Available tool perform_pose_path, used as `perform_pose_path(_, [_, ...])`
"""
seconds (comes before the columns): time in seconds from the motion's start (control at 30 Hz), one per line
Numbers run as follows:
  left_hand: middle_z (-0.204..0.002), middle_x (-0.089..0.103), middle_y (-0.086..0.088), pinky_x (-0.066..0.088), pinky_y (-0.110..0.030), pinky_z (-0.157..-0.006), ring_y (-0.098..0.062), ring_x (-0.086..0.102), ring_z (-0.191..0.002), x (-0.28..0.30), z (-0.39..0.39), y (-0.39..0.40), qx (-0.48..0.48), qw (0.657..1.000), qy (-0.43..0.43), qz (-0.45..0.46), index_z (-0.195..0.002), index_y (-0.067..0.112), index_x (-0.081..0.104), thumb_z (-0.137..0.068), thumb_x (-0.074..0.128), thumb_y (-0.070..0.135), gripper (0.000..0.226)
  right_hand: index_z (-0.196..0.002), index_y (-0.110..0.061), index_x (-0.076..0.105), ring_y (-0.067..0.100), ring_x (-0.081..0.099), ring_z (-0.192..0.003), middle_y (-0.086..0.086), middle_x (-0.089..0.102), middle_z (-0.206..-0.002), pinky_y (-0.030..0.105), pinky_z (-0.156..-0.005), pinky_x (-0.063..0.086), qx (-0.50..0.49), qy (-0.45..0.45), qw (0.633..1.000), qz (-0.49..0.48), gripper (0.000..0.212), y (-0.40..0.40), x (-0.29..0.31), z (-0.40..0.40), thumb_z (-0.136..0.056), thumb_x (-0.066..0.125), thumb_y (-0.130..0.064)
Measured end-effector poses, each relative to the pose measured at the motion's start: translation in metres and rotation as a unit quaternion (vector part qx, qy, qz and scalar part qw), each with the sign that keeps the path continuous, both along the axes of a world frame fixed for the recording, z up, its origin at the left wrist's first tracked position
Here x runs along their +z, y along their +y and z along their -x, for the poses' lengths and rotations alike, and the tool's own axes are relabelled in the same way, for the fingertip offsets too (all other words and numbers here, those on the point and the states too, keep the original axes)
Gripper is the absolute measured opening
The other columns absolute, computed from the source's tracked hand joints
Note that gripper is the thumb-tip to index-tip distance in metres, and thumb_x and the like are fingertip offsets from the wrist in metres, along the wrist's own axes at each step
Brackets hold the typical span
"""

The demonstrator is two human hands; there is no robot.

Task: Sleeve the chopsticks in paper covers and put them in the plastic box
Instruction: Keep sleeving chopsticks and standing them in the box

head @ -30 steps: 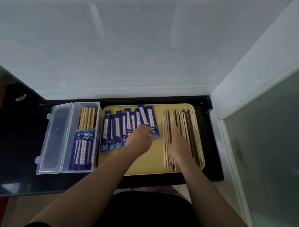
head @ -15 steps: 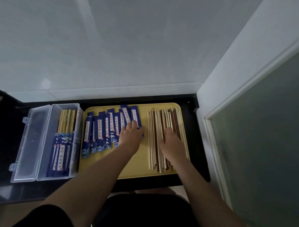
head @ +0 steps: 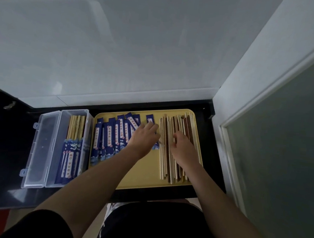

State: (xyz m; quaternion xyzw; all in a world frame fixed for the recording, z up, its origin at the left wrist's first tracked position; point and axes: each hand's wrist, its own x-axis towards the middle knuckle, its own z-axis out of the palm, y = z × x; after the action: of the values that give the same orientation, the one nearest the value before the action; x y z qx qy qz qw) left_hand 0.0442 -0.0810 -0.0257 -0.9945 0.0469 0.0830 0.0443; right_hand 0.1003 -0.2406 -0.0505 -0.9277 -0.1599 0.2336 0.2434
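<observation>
Looking down from the head camera, both forearms reach out over a yellow tray [head: 139,182] that sits on a dark counter [head: 0,162] below a pale tiled wall [head: 120,49].

The left hand [head: 144,137] lies palm down over the right end of a fanned row of blue paper covers [head: 113,136], its fingers spread and fairly straight, touching one cover [head: 150,119] that sits apart from the rest, next to the chopsticks. Whether the thumb has pinched anything underneath I cannot tell, as the hand hides it.

The right hand [head: 183,147] rests on the pile of loose chopsticks [head: 169,161] at the right side of the tray. Its fingers are curled down among the sticks, and it seems to be gathering or pinching some, though I cannot make out which ones it actually holds. The pile is a mix of pale and dark brown sticks, lying roughly parallel and running away from the person.

Left of the tray, just beside it, the clear plastic box [head: 90,120] stands with its lid [head: 40,146] hinged flat open to the left. Inside lie sleeved chopsticks [head: 71,153], their bare wooden ends toward the wall and the blue covers at the near end.

To the right runs a white frame with a frosted glass panel [head: 282,148].
</observation>
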Motion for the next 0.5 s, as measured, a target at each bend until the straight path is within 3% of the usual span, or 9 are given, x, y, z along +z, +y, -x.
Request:
perform_pose_path(0.1, [-0.106, 0.061, 0.001, 0.046, -0.035, -0.095, -0.016, 0.055, -0.102, 0.013, -0.007, -0.004, 0.018, 0.982, -0.147, 0.116, -0.104, 0.017, 0.065, -0.087, 0.069, 0.016, 0.018, -0.114, -0.019, 0.052, 0.008, 0.059, -0.074, -0.004, 0.059, -0.094, 0.024, -0.064, 0.049, -0.017, -0.003, 1.0, 0.021, 0.017, -0.002, 0.002, -0.002, -0.098, 0.057, -0.015])
perform_pose_path(0.17, [-0.087, 0.059, 0.007, 0.05, -0.031, -0.078, -0.011, 0.056, -0.08, 0.033, -0.013, -0.01, 0.126, 0.935, -0.209, 0.257, -0.098, 0.017, 0.062, -0.095, 0.06, 0.021, 0.005, -0.12, -0.015, 0.049, 0.007, 0.058, -0.067, -0.004, 0.058, -0.085, 0.021, -0.055, 0.043, -0.008, 0.007, 0.999, 0.04, 0.021, -0.003, 0.0, 0.001, -0.099, 0.056, -0.014])
perform_pose_path(0.23, [-0.081, 0.063, 0.003, 0.052, -0.032, -0.063, -0.015, 0.06, -0.068, 0.053, -0.019, -0.016, 0.281, 0.845, -0.179, 0.419, -0.1, 0.018, 0.054, -0.099, 0.053, 0.022, 0.004, -0.127, -0.013, 0.044, 0.007, 0.057, -0.059, -0.004, 0.058, -0.079, 0.021, -0.047, 0.038, 0.008, 0.006, 0.998, 0.059, 0.029, -0.003, -0.002, 0.006, -0.1, 0.055, -0.014])
perform_pose_path(0.33, [-0.083, 0.069, -0.006, 0.06, -0.035, -0.067, -0.021, 0.069, -0.07, 0.066, -0.018, -0.021, 0.433, 0.639, -0.113, 0.626, -0.104, 0.015, 0.052, -0.101, 0.048, 0.014, 0.005, -0.132, -0.01, 0.042, 0.008, 0.056, -0.056, -0.004, 0.058, -0.077, 0.021, -0.043, 0.035, 0.071, -0.051, 0.991, 0.106, 0.032, 0.0, 0.0, 0.014, -0.102, 0.052, -0.015])
perform_pose_path(0.37, [-0.082, 0.069, -0.007, 0.061, -0.035, -0.068, -0.021, 0.068, -0.067, 0.064, -0.015, -0.021, 0.461, 0.592, -0.079, 0.657, -0.108, 0.013, 0.052, -0.102, 0.047, 0.014, 0.008, -0.131, -0.01, 0.042, 0.009, 0.056, -0.057, -0.004, 0.057, -0.078, 0.021, -0.044, 0.036, 0.089, -0.065, 0.987, 0.117, 0.031, 0.001, 0.002, 0.016, -0.102, 0.051, -0.015])
perform_pose_path(0.43, [-0.08, 0.064, -0.009, 0.059, -0.034, -0.062, -0.02, 0.063, -0.063, 0.052, -0.005, -0.019, 0.493, 0.552, -0.006, 0.673, -0.116, 0.01, 0.051, -0.101, 0.047, 0.014, 0.016, -0.131, -0.011, 0.041, 0.009, 0.055, -0.058, -0.003, 0.056, -0.079, 0.023, -0.049, 0.041, 0.109, -0.075, 0.983, 0.128, 0.031, 0.004, 0.004, 0.019, -0.102, 0.05, -0.016])
perform_pose_path(0.5, [-0.077, 0.056, -0.008, 0.055, -0.032, -0.058, -0.018, 0.057, -0.061, 0.036, 0.006, -0.017, 0.509, 0.556, 0.045, 0.656, -0.11, 0.009, 0.051, -0.098, 0.05, 0.013, 0.014, -0.133, -0.011, 0.04, 0.008, 0.051, -0.057, -0.003, 0.053, -0.078, 0.024, -0.052, 0.043, 0.104, -0.068, 0.985, 0.12, 0.033, 0.006, 0.007, 0.021, -0.102, 0.049, -0.017])
